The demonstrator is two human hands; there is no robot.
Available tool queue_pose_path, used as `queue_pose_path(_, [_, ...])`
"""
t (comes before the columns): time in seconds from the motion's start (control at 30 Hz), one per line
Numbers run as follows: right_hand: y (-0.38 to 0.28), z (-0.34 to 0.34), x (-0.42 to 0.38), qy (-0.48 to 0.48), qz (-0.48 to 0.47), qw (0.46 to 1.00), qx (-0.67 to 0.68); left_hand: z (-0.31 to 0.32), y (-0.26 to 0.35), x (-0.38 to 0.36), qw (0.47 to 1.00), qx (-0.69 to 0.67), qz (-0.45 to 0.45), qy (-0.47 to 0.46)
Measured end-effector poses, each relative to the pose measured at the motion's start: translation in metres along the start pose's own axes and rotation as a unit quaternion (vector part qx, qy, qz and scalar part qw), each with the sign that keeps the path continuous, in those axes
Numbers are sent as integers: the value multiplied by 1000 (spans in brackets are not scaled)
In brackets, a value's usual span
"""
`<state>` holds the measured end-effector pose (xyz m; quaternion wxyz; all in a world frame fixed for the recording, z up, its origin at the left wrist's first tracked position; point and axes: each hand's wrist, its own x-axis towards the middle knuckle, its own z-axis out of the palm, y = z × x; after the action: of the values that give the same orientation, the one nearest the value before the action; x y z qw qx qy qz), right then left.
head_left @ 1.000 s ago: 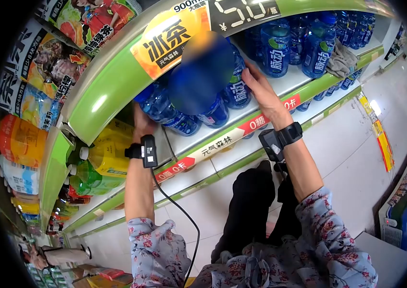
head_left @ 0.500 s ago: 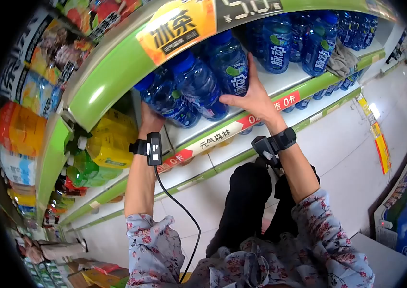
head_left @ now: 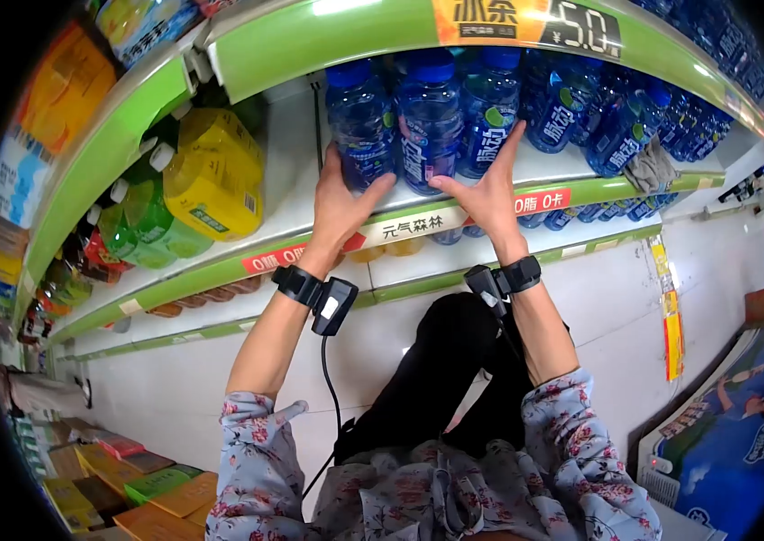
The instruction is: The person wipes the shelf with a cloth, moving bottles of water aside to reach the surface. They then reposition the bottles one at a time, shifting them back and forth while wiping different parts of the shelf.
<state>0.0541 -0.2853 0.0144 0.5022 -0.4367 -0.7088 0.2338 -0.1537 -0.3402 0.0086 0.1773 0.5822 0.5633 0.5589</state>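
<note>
Three blue drink bottles stand side by side on a shelf (head_left: 287, 194), squeezed in a row between my two hands. My left hand (head_left: 344, 200) presses the side of the left bottle (head_left: 359, 126), thumb across its lower front. On the other end, my right hand (head_left: 488, 191) grips the right bottle (head_left: 487, 117), its thumb reaching over to the front of the middle bottle (head_left: 430, 122). Both hands are curved around the outer bottles. The bottles' backs and some fingers are hidden.
More blue bottles (head_left: 562, 113) stand right of my hands, with a grey cloth (head_left: 651, 167) at the shelf edge. Yellow bottles (head_left: 215, 171) and green bottles (head_left: 143, 216) fill the left. A green-edged upper shelf (head_left: 328, 36) overhangs the bottles. Boxes (head_left: 165, 500) lie lower left.
The view has shifted left. The three bottles have gone from tilted in view to nearly upright and closer together. My left hand has come round to the front side of the left bottle.
</note>
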Motion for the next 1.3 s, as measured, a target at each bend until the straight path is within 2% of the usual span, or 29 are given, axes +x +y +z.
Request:
queue_pose_path(0.1, [2,4,0,12,-4,1000,-7,4,6,0,995,92,-8,32])
queue_pose_path(0.4, [-2,12,1,59,-5,997,-46,2,8,0,990,137,-10,19])
queue_pose_path(0.6, [5,16,7,64,-16,998,-7,5,11,0,988,149,-27,14])
queue_pose_path(1.0, [0,9,10,41,6,999,9,12,18,-4,992,117,-42,34])
queue_pose_path(1.2, [1,11,12,41,-32,998,30,12,12,-5,991,122,-43,25])
queue_pose_path(1.23, [2,7,11,4,-11,997,74,8,12,-4,994,104,-19,-6])
queue_pose_path(1.3, [11,6,10,0,0,995,98,6,11,-3,999,1,-36,-23])
